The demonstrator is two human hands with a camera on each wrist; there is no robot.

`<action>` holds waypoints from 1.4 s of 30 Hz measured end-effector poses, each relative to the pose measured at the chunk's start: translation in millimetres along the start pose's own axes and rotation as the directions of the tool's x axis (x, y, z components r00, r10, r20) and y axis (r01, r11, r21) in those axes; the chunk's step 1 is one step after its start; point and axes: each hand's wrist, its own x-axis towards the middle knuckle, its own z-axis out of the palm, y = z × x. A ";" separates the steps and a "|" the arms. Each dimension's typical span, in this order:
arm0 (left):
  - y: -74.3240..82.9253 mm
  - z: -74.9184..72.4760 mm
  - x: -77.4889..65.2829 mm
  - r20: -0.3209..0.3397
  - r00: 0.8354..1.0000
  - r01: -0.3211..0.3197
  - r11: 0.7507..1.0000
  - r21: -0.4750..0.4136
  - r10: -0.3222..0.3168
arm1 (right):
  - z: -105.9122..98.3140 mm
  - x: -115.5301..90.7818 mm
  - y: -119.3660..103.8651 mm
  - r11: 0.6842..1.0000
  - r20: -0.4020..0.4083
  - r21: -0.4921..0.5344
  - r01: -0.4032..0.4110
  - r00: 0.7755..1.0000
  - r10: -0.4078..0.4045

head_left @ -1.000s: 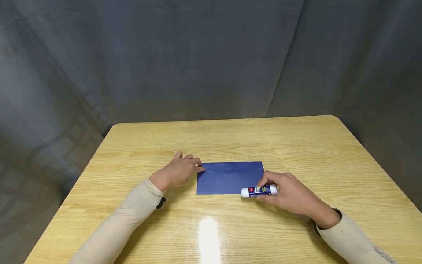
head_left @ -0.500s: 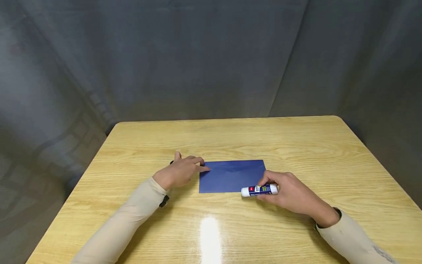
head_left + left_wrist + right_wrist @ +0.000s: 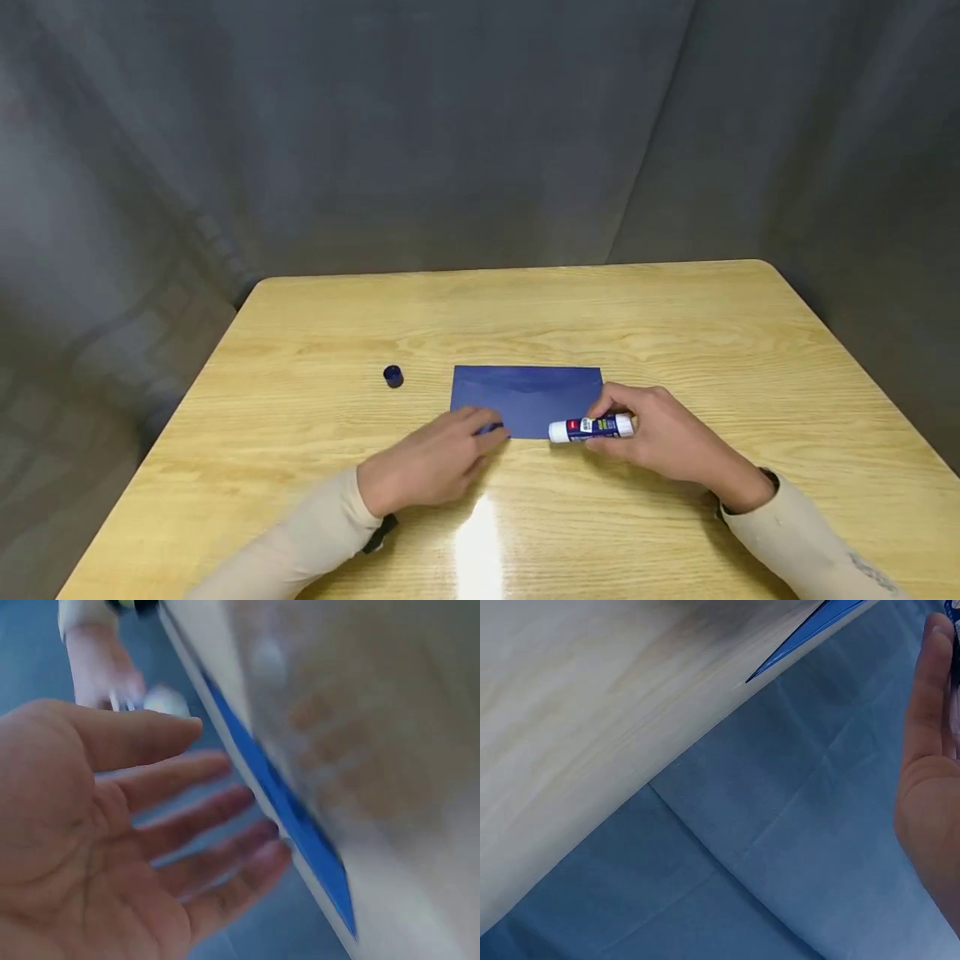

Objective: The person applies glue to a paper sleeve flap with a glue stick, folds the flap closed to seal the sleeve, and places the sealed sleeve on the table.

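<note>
A dark blue envelope (image 3: 525, 392) lies flat on the table, its flap line visible near the far edge. Over its near left part is my left hand (image 3: 442, 454), fingers loosely extended. The left wrist view shows that left hand (image 3: 135, 817) with nothing in its palm; whether its fingertips touch the envelope I cannot tell. My right hand (image 3: 652, 433) pinches a glue stick (image 3: 591, 428) between thumb and fingers, lying sideways at the envelope's near right corner. Only part of the right hand (image 3: 934, 772) appears at the right wrist view's edge.
A small dark blue cap (image 3: 393, 376) stands on the wooden table (image 3: 315, 333), left of the envelope. Grey curtains (image 3: 450, 150) hang behind the table and at both sides.
My left hand has left the envelope's far left corner and moved toward me and right, to its near edge. The cap now shows fully. My right hand with the glue stick stays nearly still.
</note>
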 end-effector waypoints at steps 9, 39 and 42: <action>10.3 9.3 9.0 -0.011 0.999 0.049 0.995 0.084 -0.048 | -1.8 0.2 1.4 1.000 0.003 0.009 0.003 1.000 -0.003; -43.1 4.6 22.5 -0.294 0.954 0.078 0.997 0.029 -0.066 | 18.2 35.9 -15.5 0.991 0.041 0.135 0.022 0.999 -0.027; -32.7 4.9 15.8 -0.332 0.943 0.062 0.994 0.085 -0.031 | 22.9 46.9 -22.2 0.989 0.029 0.148 0.024 0.999 -0.029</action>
